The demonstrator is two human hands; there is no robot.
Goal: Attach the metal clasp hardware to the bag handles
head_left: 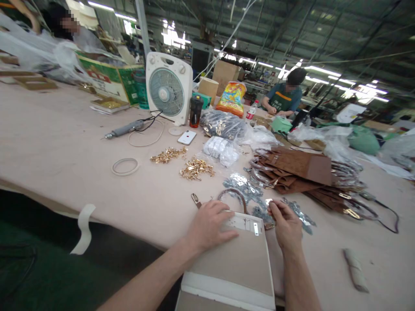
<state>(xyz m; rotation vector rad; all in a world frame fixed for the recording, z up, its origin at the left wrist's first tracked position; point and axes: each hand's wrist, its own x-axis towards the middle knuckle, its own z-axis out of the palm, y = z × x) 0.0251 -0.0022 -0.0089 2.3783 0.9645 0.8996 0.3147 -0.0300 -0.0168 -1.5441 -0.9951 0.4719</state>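
My left hand (211, 222) lies with fingers spread on the upper left of a beige bag piece (233, 255) at the table's front edge. A small metal plate (256, 229) sits near the piece's top right. Beyond its top edge curves a brown handle (240, 195), and a strap with a gold buckle (195, 199) sticks out at the left. Right of the piece, my right hand (287, 224) pinches a small shiny metal plate (269, 201) between thumb and forefinger. Loose silver metal plates (241, 183) lie in a heap just behind.
Gold fittings (196, 168) lie in two piles. Brown bag pieces (298, 168) are stacked at right. Farther back are a power screwdriver (125, 128), a phone (187, 137), a bottle (196, 111) and a fan (168, 88). A co-worker (285, 95) sits across the table.
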